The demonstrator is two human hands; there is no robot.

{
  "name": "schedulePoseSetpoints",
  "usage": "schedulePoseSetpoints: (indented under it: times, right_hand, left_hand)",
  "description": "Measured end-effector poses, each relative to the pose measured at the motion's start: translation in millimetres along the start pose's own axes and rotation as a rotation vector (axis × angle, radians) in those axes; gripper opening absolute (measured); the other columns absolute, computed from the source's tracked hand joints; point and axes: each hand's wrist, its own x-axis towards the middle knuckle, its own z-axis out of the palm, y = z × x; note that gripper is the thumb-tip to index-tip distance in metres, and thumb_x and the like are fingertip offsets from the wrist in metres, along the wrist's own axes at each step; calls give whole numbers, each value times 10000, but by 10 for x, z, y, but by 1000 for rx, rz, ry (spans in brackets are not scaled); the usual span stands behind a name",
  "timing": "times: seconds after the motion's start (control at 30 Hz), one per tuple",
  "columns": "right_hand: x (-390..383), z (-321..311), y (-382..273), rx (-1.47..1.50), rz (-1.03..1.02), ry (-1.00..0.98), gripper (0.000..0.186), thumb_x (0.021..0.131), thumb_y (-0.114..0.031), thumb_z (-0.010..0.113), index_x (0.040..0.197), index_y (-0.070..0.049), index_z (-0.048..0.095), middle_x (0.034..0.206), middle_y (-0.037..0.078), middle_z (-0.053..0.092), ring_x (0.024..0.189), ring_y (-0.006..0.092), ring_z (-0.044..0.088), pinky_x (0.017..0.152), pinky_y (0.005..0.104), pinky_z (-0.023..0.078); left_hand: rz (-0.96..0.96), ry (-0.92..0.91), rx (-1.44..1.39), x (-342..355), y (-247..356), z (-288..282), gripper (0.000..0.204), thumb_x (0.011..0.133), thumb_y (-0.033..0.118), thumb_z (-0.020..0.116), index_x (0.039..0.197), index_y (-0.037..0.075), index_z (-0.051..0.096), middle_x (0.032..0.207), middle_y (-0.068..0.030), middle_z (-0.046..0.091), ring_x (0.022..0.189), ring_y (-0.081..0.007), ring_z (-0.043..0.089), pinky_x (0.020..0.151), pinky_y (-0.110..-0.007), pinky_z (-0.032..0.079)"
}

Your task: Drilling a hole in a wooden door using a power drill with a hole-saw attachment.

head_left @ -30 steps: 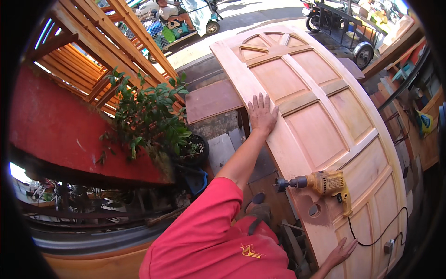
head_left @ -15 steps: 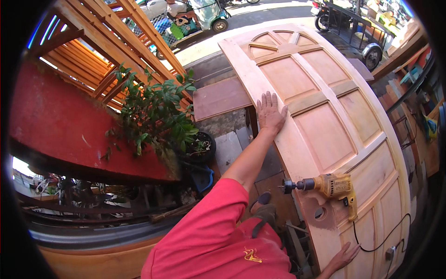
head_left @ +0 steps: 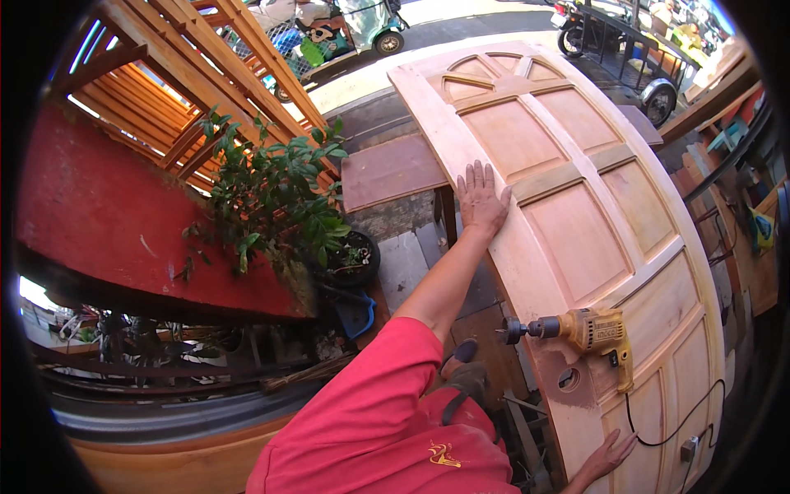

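A pale wooden panel door [head_left: 535, 247] lies flat across supports, with an arched fan pattern at its far end. My left hand [head_left: 483, 202] rests on the door's left edge, palm down, fingers stretched out. My right hand [head_left: 610, 455] lies at the near part of the door, fingers extended and holding nothing. Between them a yellow power drill [head_left: 594, 329] lies on its side on the door, a dark hole saw [head_left: 512, 331] in its chuck pointing left past the edge. Beside it, a round hole [head_left: 569, 379] is cut in the door, with sawdust around it. A black cord trails from the drill's handle.
A grey plug connection [head_left: 690, 449] sits on the door's near right. Left of the door are a brown board [head_left: 391, 171], a potted plant [head_left: 354, 259], a blue dustpan [head_left: 360, 317] and a red ledge [head_left: 123, 214]. Stacked timber frames [head_left: 173, 82] stand behind; vehicles are on the street.
The view has shifted very slightly. Both hands stay in place on the door, and the drill has not moved.
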Motion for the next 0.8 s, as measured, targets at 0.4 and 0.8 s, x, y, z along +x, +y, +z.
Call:
schedulePoseSetpoints:
  times: [0.4, 0.8]
  right_hand:
    - [-6, 14, 15, 30, -29, 37, 647, 1153, -364, 687, 1665, 5, 545, 1661, 339, 537, 1528, 491, 531, 1253, 531, 441]
    - [-7, 38, 29, 27, 6, 26, 660, 1154, -389, 681, 1667, 3, 543, 1662, 335, 540, 1535, 489, 525, 1262, 527, 435]
  left_hand:
    - [37, 15, 6, -11, -15, 2, 657, 1175, 434, 451, 1745, 107, 464, 1851, -105, 379, 1729, -376, 261, 1423, -558, 129]
    - [33, 25, 30, 8, -24, 33, 653, 1172, 442, 459, 1740, 121, 478, 1845, -107, 391, 1723, -377, 279, 1419, -569, 140]
